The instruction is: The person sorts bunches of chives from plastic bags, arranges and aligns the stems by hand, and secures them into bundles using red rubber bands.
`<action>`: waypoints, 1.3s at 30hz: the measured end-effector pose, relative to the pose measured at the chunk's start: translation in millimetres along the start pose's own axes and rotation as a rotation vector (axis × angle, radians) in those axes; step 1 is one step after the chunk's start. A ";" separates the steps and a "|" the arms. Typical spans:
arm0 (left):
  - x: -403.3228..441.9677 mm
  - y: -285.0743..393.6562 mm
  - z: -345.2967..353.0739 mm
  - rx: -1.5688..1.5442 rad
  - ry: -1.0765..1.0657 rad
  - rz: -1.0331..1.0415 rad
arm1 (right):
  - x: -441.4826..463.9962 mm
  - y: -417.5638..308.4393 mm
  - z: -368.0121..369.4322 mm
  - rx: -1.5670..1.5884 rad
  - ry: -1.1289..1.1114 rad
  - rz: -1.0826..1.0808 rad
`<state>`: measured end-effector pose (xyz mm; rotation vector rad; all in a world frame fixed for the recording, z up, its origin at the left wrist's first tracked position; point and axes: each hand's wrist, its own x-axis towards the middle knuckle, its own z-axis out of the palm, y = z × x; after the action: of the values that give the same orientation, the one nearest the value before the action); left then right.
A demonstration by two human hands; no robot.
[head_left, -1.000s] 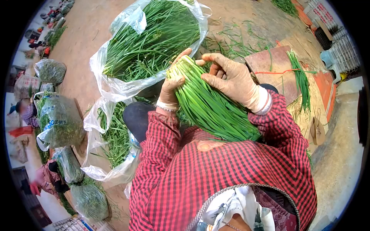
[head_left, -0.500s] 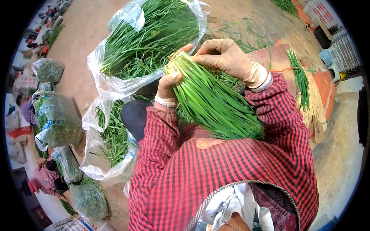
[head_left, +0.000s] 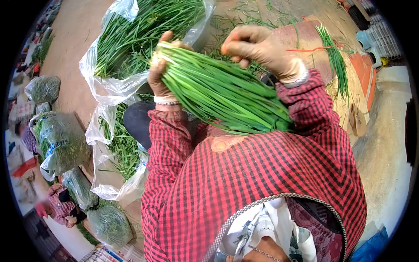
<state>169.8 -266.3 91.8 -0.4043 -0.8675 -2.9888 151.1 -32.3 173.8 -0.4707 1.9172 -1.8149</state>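
My gloved left hand point(head_left: 159, 77) is closed around the pale stem ends of a thick bunch of garlic chives point(head_left: 227, 89). The green leaves slant down to the right, across the front of my body to my right sleeve. Above the bunch and apart from its stem ends, my gloved right hand point(head_left: 269, 51) has its thumb and fingers pinched together. Whether anything small is between those fingertips, I cannot make out.
A clear plastic bag point(head_left: 89, 65) holds loose chives point(head_left: 148, 35) ahead on the left. At right, a smaller chive bundle point(head_left: 334, 61) lies across a red tie point(head_left: 307, 49) on a board point(head_left: 315, 35). Filled bags point(head_left: 65, 139) line the left, near another person point(head_left: 59, 207).
My left hand has moved left and up with the chives, which now lie flatter. My right hand has come away from the stem ends. The view has shifted somewhat.
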 end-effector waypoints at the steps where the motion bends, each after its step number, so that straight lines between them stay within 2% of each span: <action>1: 0.0 2.0 -7.5 0.008 0.012 0.051 | -5.8 -2.5 -11.9 -0.030 0.051 -0.023; 3: -1.8 8.4 -19.4 0.008 0.080 0.117 | -9.5 -1.7 -41.6 -0.007 0.094 -0.090; 4: -1.5 11.3 -21.7 0.026 0.113 0.127 | -4.2 8.7 -59.1 -0.263 0.151 -0.193; 5: -0.2 14.7 -21.0 0.044 0.143 0.137 | -2.9 8.2 -58.6 -0.259 0.161 -0.195; 7: 5.2 20.4 -18.8 0.053 0.150 0.132 | 6.0 6.1 -52.5 -0.461 0.276 -0.241; 8: 8.7 26.3 -14.1 0.085 0.151 0.113 | 13.0 -0.4 -39.1 -0.405 0.147 -0.271; 9: 14.3 31.0 -4.4 0.115 0.142 0.093 | 3.9 -15.0 -18.9 -0.484 0.170 -0.220; 10: 16.7 35.2 21.6 0.210 0.159 0.081 | 5.1 -26.2 -5.8 -0.451 0.038 -0.145; 11: 21.8 40.6 42.2 0.288 0.143 0.079 | 23.0 -8.4 4.5 -0.458 -0.016 -0.279; 12: 29.0 44.2 63.0 0.360 0.098 0.081 | 27.4 -13.8 17.2 -0.437 -0.126 -0.272; 13: 35.4 47.5 84.2 0.433 0.054 0.085 | 28.9 -14.9 32.7 -0.267 -0.234 -0.321; 14: 40.1 49.6 108.4 0.539 0.055 0.106 | 44.4 -7.5 49.5 -0.325 -0.076 -0.775; 15: 43.9 49.5 131.2 0.645 0.056 0.131 | 47.7 -11.2 54.2 -0.278 0.036 -0.912; 17: 51.1 46.8 161.6 0.657 -0.036 0.138 | 51.8 -13.3 56.5 -0.075 0.099 -0.978; 18: 54.9 41.9 178.9 0.777 -0.092 0.169 | 45.1 -18.8 51.4 -0.087 0.115 -0.986; 19: 58.6 36.7 192.1 0.898 -0.144 0.200 | 38.6 -24.4 47.3 0.049 0.131 -0.980; 20: 67.1 33.1 196.3 0.895 -0.159 0.199 | 33.6 -31.7 39.8 0.185 0.142 -0.973; 21: 79.4 29.8 197.9 0.690 -0.141 0.126 | 30.9 -37.9 27.7 0.175 0.148 -0.980; 22: 90.1 34.1 199.7 0.481 -0.125 0.056 | 28.3 -49.2 19.6 0.132 0.204 -1.083; 24: 118.1 9.4 211.8 0.268 -0.112 -0.032 | 8.9 -67.2 -27.1 -0.083 0.372 -1.121; 26: 136.4 -34.5 243.1 0.470 -0.147 0.289 | -12.5 -92.7 -80.3 -0.419 0.519 -1.265; 27: 139.2 -55.5 244.1 0.498 -0.280 0.277 | -27.7 -103.2 -100.6 -0.427 0.525 -1.259; 28: 141.8 -76.4 245.1 0.521 -0.413 0.264 | -46.7 -111.8 -121.4 -0.327 0.322 -1.088; 30: 130.2 -121.8 226.3 0.530 -0.579 -0.072 | -63.6 -107.2 -156.6 -0.570 0.209 -0.971; 32: 105.0 -191.6 219.2 0.407 -0.281 -0.183 | -70.6 -87.8 -175.5 -1.037 0.480 -0.692; 33: 101.2 -209.5 203.6 0.271 -0.320 -0.340 | -74.0 -64.9 -178.6 -1.133 0.650 -0.355; 34: 97.4 -227.5 188.0 0.147 -0.339 -0.500 | -72.8 -33.5 -193.2 -1.126 0.659 -0.174; 37: 103.1 -287.6 145.6 -0.009 -0.150 -0.683 | -54.6 40.5 -228.2 -1.117 0.629 0.393; 38: 106.2 -306.3 127.4 -0.007 -0.142 -0.686 | -46.2 72.5 -243.3 -1.106 0.616 0.467; 39: 108.3 -328.2 103.0 0.174 -0.043 -0.757 | -38.5 108.6 -256.0 -1.093 0.601 0.545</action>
<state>65.9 73.5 29.6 -0.1511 -1.5733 -3.5054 51.2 211.2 76.4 0.3336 2.9616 -0.4538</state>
